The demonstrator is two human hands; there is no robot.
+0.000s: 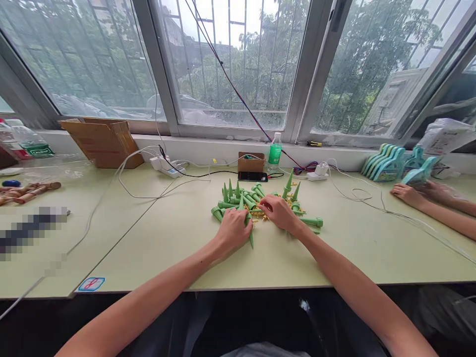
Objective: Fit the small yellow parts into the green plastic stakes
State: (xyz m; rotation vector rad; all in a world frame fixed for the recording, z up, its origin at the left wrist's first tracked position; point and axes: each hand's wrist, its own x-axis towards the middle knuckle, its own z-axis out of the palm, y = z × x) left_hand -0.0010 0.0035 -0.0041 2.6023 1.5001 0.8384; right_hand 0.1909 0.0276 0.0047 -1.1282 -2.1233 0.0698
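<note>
A pile of green plastic spikes (256, 191) lies mid-table, several of them standing point up. Small yellow plastic pieces (265, 217) are scattered among them. My left hand (233, 229) is closed at the pile's front left around a green plastic spike (252, 241), whose tip points down toward me. On the other side, my right hand (279, 213) has its fingers pinched together just above the yellow pieces. Its fingertips partly hide whatever is between them. One green spike with a ribbed cap (317, 221) lies flat beyond my right wrist.
Behind the pile are a phone (253, 176), a small cardboard box (251, 162) and a green-labelled bottle (275, 151). White cables and a power strip (171, 170) cross the table. At right, another person's hands (411, 196) are beside turquoise plastic items (386, 162). A carton (102, 144) stands left.
</note>
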